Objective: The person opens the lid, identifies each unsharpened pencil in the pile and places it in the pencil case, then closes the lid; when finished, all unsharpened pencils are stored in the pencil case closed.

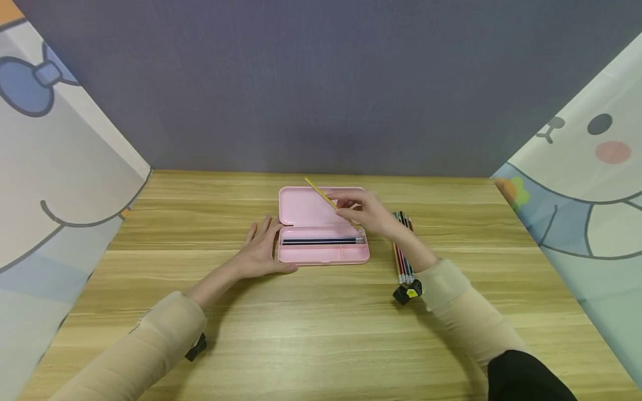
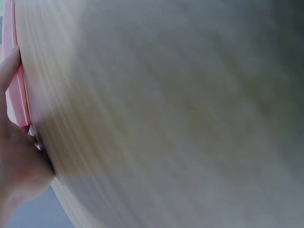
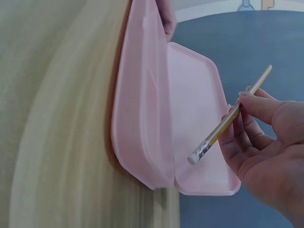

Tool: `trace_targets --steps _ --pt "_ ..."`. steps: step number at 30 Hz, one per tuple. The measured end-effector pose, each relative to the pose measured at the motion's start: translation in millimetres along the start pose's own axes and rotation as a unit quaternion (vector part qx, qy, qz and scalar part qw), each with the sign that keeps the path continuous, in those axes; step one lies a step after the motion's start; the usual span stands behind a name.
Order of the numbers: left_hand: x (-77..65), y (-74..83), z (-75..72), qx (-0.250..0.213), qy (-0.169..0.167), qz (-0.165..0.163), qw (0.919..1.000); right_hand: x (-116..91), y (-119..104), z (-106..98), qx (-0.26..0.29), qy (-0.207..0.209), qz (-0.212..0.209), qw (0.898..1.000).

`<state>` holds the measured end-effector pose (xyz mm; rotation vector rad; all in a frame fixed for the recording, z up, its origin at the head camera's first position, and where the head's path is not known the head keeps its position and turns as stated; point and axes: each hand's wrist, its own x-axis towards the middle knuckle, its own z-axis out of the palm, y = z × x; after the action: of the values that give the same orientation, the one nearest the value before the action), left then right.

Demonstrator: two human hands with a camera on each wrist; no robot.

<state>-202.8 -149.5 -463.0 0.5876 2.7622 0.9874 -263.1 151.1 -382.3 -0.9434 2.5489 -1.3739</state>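
Note:
A pink pencil case point(image 1: 306, 255) lies on the table with its lid point(image 1: 301, 206) folded back. Dark pencils point(image 1: 321, 241) lie side by side in its long compartment. My right hand point(image 1: 365, 211) pinches a yellow pencil point(image 1: 321, 192) between thumb and fingers above the case. In the right wrist view the pencil's white eraser end point(image 3: 193, 158) points down toward the case and the other end tilts up. My left hand point(image 1: 261, 253) rests at the case's left side, fingers spread, thumb along the front edge; in the left wrist view its thumb point(image 2: 12, 66) touches the pink wall.
To the right of the case lies a bundle of several pencils point(image 1: 401, 262), partly under my right forearm, eraser ends toward me. A dark grey panel point(image 1: 321, 89) stands behind the wooden table point(image 1: 321, 334). Printed cartoon panels flank it on both sides.

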Motion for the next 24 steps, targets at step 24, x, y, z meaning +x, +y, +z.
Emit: trace_targets --steps 24 --pt "-3.4 8.1 -5.1 0.009 -0.007 -0.001 0.9999 5.1 4.4 40.9 -0.09 -0.072 -0.056 0.992"
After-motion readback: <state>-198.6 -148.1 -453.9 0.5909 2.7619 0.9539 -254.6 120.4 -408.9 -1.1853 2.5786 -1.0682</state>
